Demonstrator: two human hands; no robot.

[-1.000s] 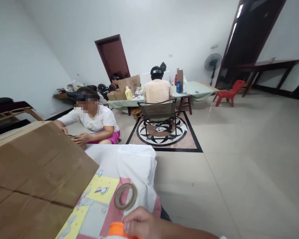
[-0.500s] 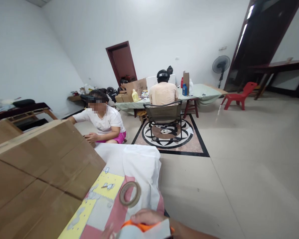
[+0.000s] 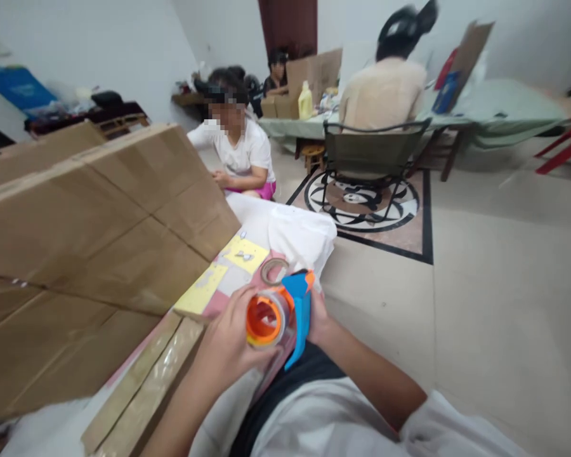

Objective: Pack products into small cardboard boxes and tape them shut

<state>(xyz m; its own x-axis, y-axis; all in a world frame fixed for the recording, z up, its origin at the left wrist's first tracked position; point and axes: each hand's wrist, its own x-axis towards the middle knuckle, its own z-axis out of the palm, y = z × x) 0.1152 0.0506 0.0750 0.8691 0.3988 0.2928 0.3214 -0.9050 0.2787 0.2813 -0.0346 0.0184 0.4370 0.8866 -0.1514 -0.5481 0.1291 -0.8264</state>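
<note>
In the head view, the left hand [image 3: 231,333] has its fingers curled around the orange-cored roll [image 3: 259,327] of a blue tape dispenser [image 3: 301,304], between both hands. The right hand [image 3: 318,317] is at the dispenser's far side; its fingers are hidden, so I cannot tell their grip. A tape ring [image 3: 265,273] lies just beyond, near a cardboard box [image 3: 124,216].
</note>
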